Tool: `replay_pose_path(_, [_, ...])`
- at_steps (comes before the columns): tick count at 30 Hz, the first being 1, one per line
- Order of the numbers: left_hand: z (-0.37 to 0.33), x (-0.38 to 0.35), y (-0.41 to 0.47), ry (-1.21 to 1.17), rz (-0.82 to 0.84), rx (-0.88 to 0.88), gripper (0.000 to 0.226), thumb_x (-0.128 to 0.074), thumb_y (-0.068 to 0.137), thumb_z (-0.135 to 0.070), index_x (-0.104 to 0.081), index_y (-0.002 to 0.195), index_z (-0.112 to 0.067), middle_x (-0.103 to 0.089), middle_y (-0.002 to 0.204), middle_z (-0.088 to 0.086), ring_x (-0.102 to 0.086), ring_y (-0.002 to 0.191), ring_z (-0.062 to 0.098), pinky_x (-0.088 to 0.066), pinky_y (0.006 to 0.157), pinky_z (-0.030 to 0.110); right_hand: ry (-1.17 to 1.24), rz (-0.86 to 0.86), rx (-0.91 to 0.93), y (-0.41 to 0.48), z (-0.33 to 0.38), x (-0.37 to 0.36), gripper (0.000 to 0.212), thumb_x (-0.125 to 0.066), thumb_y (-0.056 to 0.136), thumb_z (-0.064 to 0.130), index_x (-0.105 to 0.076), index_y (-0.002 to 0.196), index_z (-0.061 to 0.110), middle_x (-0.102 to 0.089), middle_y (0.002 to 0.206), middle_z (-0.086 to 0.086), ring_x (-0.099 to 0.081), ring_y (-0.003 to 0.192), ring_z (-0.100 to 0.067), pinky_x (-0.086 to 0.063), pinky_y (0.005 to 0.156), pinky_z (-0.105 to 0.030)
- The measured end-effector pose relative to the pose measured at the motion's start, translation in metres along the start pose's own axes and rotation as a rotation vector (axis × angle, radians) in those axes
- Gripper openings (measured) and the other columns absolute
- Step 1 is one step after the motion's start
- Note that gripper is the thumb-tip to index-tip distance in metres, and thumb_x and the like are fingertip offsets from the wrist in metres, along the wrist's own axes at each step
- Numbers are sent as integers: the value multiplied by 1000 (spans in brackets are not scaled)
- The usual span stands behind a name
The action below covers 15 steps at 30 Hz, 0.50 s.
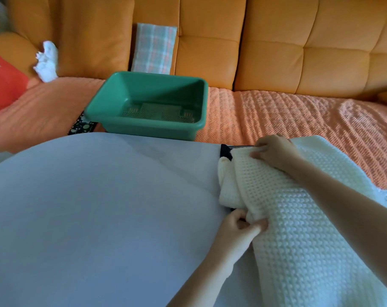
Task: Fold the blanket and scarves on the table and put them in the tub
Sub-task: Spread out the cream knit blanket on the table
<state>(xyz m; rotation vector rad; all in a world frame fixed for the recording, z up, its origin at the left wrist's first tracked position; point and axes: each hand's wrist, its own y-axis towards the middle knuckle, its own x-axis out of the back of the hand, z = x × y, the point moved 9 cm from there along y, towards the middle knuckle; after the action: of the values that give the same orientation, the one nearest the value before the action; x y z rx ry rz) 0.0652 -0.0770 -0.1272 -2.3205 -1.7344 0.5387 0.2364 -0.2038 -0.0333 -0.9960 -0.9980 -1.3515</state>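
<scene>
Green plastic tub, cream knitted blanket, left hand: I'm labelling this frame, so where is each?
Green plastic tub (113,97), head view, inner left wall.
Cream knitted blanket (287,218), head view, middle of the knit.
Left hand (237,227), head view, back of the hand.

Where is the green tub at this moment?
In the head view the green tub stands left of centre on the orange sofa cover, just beyond the far edge of the table, in front of the plaid cloth.

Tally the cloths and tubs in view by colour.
Cream blanket: 1
Plaid folded cloth: 1
White crumpled cloth: 1
Black spotted cloth: 1
Green tub: 1
Total: 5
Dark strip under the blanket: unclear, uncounted.
</scene>
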Motion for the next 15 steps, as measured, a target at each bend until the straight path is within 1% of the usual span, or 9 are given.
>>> replay_pose_path(2, [-8, 2, -6, -13, -20, -115, 38, -69, 60, -48, -59, 78, -15, -56, 74, 0, -53, 71, 11, -39, 65, 26, 79, -66, -19, -5, 2, 9, 25, -67, 82, 34, -68, 103, 20, -65, 105, -6, -55, 104, -27, -46, 86, -36])
replay_pose_path(4, [-20, 13, -19, -15, -86, -259, 33, -69, 71, -38, -60, 77, -6, -59, 74, 3, -56, 71, 11, -43, 64, 24, 145, -140, -9, -16, 10, 20, 23, -67, 82, 32, -68, 103, 22, -66, 104, -4, -58, 96, -25, -48, 80, -36])
replay_pose_path(6, [-30, 29, -39, -11, -171, -378, 23, -68, 80, -31, -62, 73, -10, -63, 71, 5, -59, 70, 13, -49, 65, 26, 225, -227, 35, -31, 24, 33, 21, -65, 84, 32, -69, 102, 22, -66, 100, -3, -57, 90, -23, -46, 74, -34])
replay_pose_path(7, [-32, 37, -47, -38, -212, -392, 19, -66, 83, -30, -63, 72, -14, -65, 73, 7, -62, 72, 15, -53, 66, 31, 255, -259, 51, -39, 34, 41, 21, -64, 85, 33, -69, 102, 22, -65, 98, -2, -57, 89, -22, -43, 71, -32])
replay_pose_path(9, [-31, 49, -61, -35, -294, -373, 20, -59, 90, -20, -65, 74, -9, -68, 78, 16, -67, 75, 23, -58, 58, 34, 269, -308, 85, -53, 57, 54, 24, -63, 85, 34, -70, 104, 21, -67, 100, -3, -58, 92, -23, -37, 68, -28])
replay_pose_path(11, [-25, 58, -67, -58, -363, -329, 24, -55, 92, -15, -67, 73, -4, -68, 79, 21, -68, 72, 29, -58, 55, 39, 296, -347, 127, -64, 85, 66, 25, -63, 86, 34, -70, 106, 20, -69, 105, -3, -60, 98, -24, -40, 72, -29])
replay_pose_path(12, [-21, 60, -69, -115, -369, -278, 25, -54, 92, -15, -68, 73, -7, -68, 80, 21, -68, 70, 29, -58, 56, 40, 321, -366, 137, -68, 98, 72, 25, -63, 86, 33, -69, 107, 21, -68, 108, -2, -60, 101, -23, -43, 75, -31])
replay_pose_path(14, [-9, 53, -74, -253, -306, -142, 23, -53, 92, -25, -66, 75, -15, -69, 81, 10, -66, 66, 22, -55, 55, 30, 328, -369, 170, -72, 125, 76, 25, -61, 87, 33, -69, 108, 23, -68, 109, 1, -60, 101, -21, -48, 79, -35])
replay_pose_path(15, [-2, 42, -77, -256, -240, -82, 23, -55, 89, -32, -63, 73, -17, -66, 76, 4, -62, 61, 16, -48, 51, 23, 299, -353, 194, -74, 137, 72, 24, -59, 88, 33, -69, 108, 23, -68, 108, 2, -60, 99, -20, -48, 78, -35])
